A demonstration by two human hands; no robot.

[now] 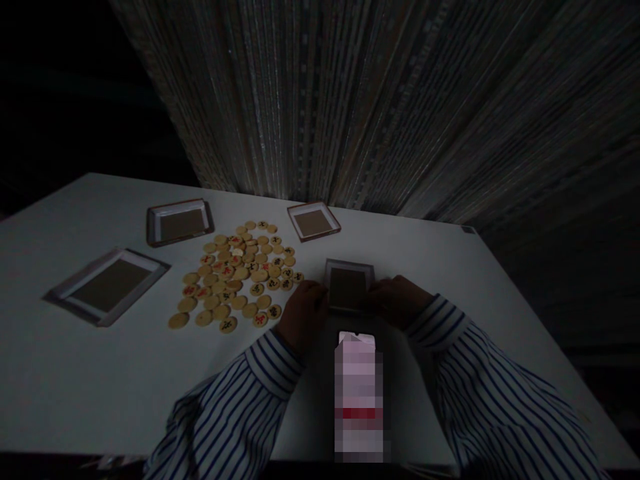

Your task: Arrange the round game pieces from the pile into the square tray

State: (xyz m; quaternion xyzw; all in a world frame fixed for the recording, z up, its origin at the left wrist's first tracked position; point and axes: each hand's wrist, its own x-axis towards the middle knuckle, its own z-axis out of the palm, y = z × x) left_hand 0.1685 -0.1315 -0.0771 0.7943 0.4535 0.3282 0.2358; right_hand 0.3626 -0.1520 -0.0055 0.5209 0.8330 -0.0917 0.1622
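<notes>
In the dim head view, a small shallow box (pixel 347 290) with a pale rim and grey-brown bottom sits on the white table. My left hand (pixel 303 315) is closed at its left edge, fingers curled against the rim. At the right edge, my right hand (pixel 400 300) is closed on the rim too, its fingertips partly lost in shadow. Left of my left hand spreads a loose heap of round wooden Chinese chess pieces (pixel 241 273), some face up with red or black characters, others showing plain faces. Nothing from the heap shows inside the held box.
Three more shallow boxes stand around the pieces: one at the left (pixel 63 297), another at the back left (pixel 150 227), a third at the back (pixel 333 230). A lit phone (pixel 357 387), its screen blurred, lies between my forearms. A bead-string curtain (pixel 320 100) hangs behind the table (pixel 115 380).
</notes>
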